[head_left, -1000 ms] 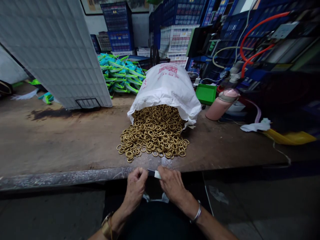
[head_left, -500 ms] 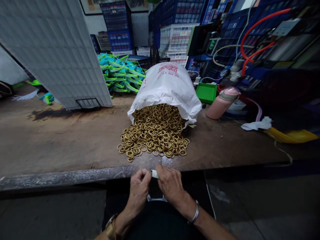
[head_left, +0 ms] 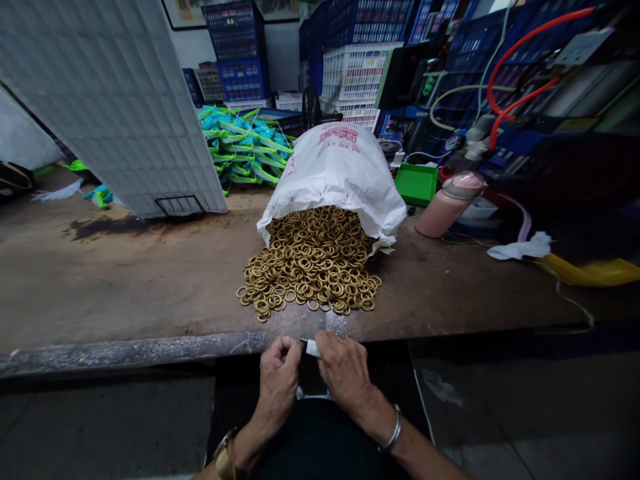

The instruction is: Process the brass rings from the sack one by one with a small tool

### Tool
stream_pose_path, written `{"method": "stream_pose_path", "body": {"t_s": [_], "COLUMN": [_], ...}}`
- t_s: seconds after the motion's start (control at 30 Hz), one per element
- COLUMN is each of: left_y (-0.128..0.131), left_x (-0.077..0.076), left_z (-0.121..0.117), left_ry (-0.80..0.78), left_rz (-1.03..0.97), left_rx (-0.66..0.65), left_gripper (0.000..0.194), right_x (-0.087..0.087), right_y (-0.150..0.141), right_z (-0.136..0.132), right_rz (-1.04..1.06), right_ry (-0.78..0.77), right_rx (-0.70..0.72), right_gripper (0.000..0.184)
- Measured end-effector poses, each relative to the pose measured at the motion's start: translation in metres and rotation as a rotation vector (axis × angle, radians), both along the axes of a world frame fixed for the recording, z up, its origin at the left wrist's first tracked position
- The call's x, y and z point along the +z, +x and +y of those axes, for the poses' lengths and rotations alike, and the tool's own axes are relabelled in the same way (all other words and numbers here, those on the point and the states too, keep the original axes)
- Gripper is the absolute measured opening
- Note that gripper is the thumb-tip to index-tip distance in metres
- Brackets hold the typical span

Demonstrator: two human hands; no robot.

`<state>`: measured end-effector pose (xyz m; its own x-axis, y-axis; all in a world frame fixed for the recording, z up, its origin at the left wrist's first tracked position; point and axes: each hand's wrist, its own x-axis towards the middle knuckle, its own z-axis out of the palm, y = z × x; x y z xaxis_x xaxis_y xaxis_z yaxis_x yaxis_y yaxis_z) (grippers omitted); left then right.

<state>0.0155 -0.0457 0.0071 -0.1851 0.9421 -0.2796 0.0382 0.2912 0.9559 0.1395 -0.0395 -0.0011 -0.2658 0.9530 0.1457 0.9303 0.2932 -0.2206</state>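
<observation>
My right hand is closed round a short white-handled tool with a dark, narrow blade pointing left. Facing it, my left hand is closed in a pinch, its fingertips at the blade's tip. Whatever the left fingers hold is hidden by them. Both hands are just in front of the table's edge, above my lap. Beyond them, a pile of brass-coloured rings spills from the mouth of a white woven sack lying on its side.
The wooden table runs across the view. On its left stands a tall, pale ribbed panel, with a heap of green and blue pieces behind. To the right are a green tray, a pink bottle and a yellow item. Crates stack up behind.
My left hand has come slightly right, towards the tool. The blade showed most a second ago, was nearly hidden half a second ago, and shows a little now. The pile looks unchanged.
</observation>
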Motion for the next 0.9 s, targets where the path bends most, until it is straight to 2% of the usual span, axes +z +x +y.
{"method": "stream_pose_path", "body": {"t_s": [0.27,0.43,0.57,0.7,0.8,0.9], "left_y": [-0.001,-0.003,-0.004,-0.005,-0.004,-0.002], "left_x": [0.001,-0.002,-0.007,-0.015,-0.019,-0.019], "left_z": [0.000,-0.001,-0.001,0.001,0.002,0.004], "left_ry": [-0.013,-0.013,-0.069,-0.086,-0.100,-0.098], "left_rz": [0.005,-0.109,-0.226,-0.276,-0.288,-0.282], "left_rx": [0.014,-0.065,-0.062,-0.097,-0.124,-0.157], "left_gripper": [0.030,0.033,0.031,0.030,0.030,0.031], "right_x": [-0.008,-0.013,-0.008,-0.011,-0.018,-0.021], "right_y": [0.003,0.008,0.027,0.057,0.066,0.058], "right_z": [-0.002,0.000,0.018,0.040,0.048,0.051], "right_rz": [0.020,0.049,0.181,0.307,0.393,0.386], "right_ry": [-0.004,-0.035,-0.052,0.052,0.056,0.039], "right_rx": [0.020,0.083,-0.065,-0.260,-0.256,-0.194], "right_gripper": [0.015,0.024,0.017,0.012,0.013,0.018]}}
